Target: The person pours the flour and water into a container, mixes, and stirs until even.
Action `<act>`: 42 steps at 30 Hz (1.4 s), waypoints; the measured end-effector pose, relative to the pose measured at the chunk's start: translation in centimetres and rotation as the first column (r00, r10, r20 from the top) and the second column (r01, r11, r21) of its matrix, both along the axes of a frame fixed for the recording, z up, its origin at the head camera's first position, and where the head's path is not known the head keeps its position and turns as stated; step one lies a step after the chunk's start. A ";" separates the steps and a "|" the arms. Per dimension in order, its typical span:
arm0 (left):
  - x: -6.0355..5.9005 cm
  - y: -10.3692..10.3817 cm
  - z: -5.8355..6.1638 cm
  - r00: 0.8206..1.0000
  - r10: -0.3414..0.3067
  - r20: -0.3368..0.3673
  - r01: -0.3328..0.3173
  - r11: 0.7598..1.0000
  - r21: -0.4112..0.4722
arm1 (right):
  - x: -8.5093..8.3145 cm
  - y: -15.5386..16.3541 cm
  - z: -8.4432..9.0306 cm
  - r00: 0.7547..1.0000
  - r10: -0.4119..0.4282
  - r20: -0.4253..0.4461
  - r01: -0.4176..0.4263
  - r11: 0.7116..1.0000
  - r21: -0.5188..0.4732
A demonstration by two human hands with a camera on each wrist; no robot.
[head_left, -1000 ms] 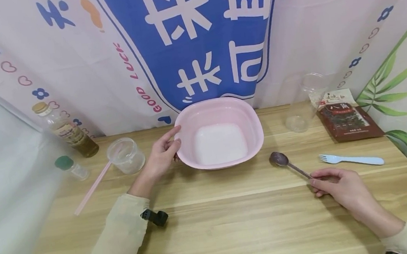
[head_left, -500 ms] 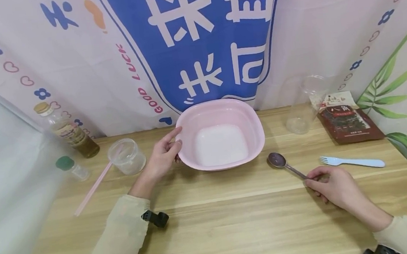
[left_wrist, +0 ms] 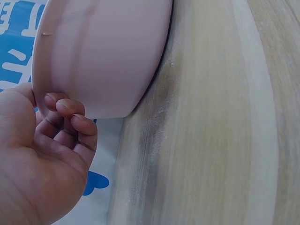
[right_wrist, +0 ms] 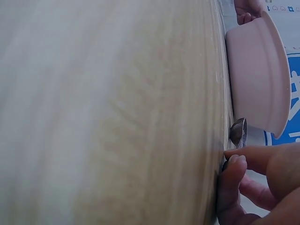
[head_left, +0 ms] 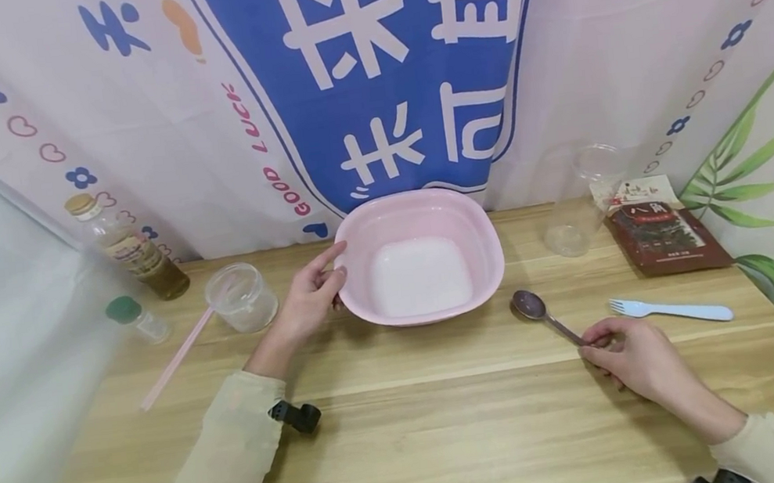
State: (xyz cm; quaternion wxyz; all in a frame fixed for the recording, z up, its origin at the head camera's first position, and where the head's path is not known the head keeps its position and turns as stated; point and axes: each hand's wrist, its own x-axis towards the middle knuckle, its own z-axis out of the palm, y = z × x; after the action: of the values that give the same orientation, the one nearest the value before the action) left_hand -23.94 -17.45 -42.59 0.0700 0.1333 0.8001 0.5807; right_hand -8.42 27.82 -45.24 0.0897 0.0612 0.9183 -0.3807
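Observation:
A pink plastic basin [head_left: 422, 308] with a white bottom stands at the back of the table. My left hand [head_left: 308, 297] grips its left rim; in the left wrist view the left fingers [left_wrist: 70, 108] curl beneath that rim. To the right of the basin, a dark brown spoon [head_left: 530, 304] lies low over the wood, bowl facing up and pointing toward the basin. My right hand [head_left: 636, 357] pinches the end of its handle between thumb and fingers. From the right wrist, the spoon's bowl [right_wrist: 239, 132] shows just past the fingertips, close to the tabletop.
A pale blue fork [head_left: 673, 307] lies beyond the right hand. Behind it are a clear plastic cup [head_left: 566, 234] and a brown packet [head_left: 666, 236]. On the left stand an oil bottle [head_left: 141, 259], a green-capped jar [head_left: 136, 319] and a clear tub [head_left: 243, 304] with a pink stick [head_left: 176, 360].
The right hand has shifted slightly left with the spoon, whose bowl now sits a little nearer the basin. The left hand keeps its hold on the rim.

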 end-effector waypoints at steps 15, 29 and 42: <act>-0.1 0.1 0.2 0.998 0.024 -0.055 -0.029 0.997 -0.075 | 0.0 -0.1 1.5 0.998 0.001 -0.064 -0.002 1.000 -0.015; -0.1 -0.7 1.3 0.994 0.002 -0.113 -0.017 0.991 -0.132 | -2.7 -1.9 5.2 0.908 0.069 -0.412 -0.078 0.997 -0.006; 0.4 -1.1 2.9 0.976 0.109 -0.190 -0.156 0.956 -0.251 | -7.1 -4.2 7.9 0.864 0.206 -0.460 -0.199 0.978 0.063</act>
State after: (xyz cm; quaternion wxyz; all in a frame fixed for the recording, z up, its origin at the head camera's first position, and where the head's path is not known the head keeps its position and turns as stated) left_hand -23.52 -18.50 -39.66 -0.0222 0.1190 0.8804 0.4585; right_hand -15.57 23.62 -37.38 -0.0935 -0.1275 0.9169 -0.3664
